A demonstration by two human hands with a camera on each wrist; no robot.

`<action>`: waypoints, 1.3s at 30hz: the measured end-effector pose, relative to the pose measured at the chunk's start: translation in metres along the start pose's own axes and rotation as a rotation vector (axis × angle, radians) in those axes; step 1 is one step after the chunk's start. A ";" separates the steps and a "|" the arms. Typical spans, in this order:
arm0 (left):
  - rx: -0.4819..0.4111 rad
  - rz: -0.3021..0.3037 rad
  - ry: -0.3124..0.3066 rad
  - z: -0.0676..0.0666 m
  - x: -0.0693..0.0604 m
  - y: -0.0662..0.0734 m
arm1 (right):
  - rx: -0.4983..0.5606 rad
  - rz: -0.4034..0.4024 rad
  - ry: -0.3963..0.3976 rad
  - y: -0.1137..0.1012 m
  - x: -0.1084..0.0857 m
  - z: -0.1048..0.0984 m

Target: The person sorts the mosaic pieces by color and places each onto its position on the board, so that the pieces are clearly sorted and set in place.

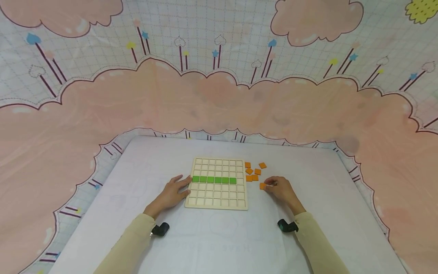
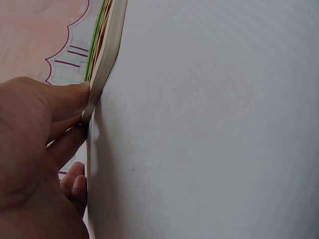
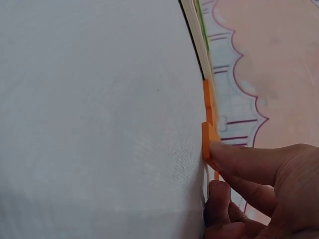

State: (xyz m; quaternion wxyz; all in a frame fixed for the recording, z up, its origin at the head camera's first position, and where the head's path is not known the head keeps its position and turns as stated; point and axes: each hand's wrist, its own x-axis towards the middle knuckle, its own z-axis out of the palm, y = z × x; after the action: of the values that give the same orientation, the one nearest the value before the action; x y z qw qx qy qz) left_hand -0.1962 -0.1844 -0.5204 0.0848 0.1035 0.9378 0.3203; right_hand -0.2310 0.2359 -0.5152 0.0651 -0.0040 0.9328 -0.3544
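A pale wooden grid board (image 1: 215, 193) lies flat on the table. Several green square tiles (image 1: 211, 179) sit side by side along one of its middle rows, starting from the left end. My left hand (image 1: 173, 193) rests against the board's left edge, thumb and fingertips touching it and fingers fairly straight. Right of the board, my right hand (image 1: 281, 189) pinches an orange square tile (image 1: 262, 186) between thumb and finger. In the right wrist view the same orange tile (image 3: 206, 142) stands close to the tabletop; whether it touches is unclear.
Several loose orange tiles (image 1: 254, 177) lie beside the board's right edge, one (image 1: 262, 165) a little apart. The table (image 1: 219, 243) has a white cover. A patterned cloth (image 1: 212, 102) hangs behind and around it. Each wrist carries a small black camera (image 1: 161, 229).
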 end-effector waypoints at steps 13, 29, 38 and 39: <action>-0.012 -0.005 -0.008 -0.001 0.000 0.000 | 0.071 0.028 0.046 -0.004 -0.004 0.000; -0.008 -0.025 -0.002 -0.001 0.002 0.001 | 0.120 -0.080 0.106 -0.039 -0.004 -0.001; -0.014 -0.023 0.003 0.002 0.002 -0.002 | 0.180 -0.108 0.070 -0.060 -0.003 0.009; -0.012 -0.014 0.006 0.002 0.002 -0.002 | 0.186 -0.113 0.067 -0.063 -0.003 0.011</action>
State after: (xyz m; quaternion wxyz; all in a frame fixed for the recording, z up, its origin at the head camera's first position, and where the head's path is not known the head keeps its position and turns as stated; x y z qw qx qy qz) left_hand -0.1983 -0.1846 -0.5234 0.0848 0.0952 0.9369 0.3256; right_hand -0.2290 0.1818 -0.4812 0.0139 -0.0389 0.8959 -0.4424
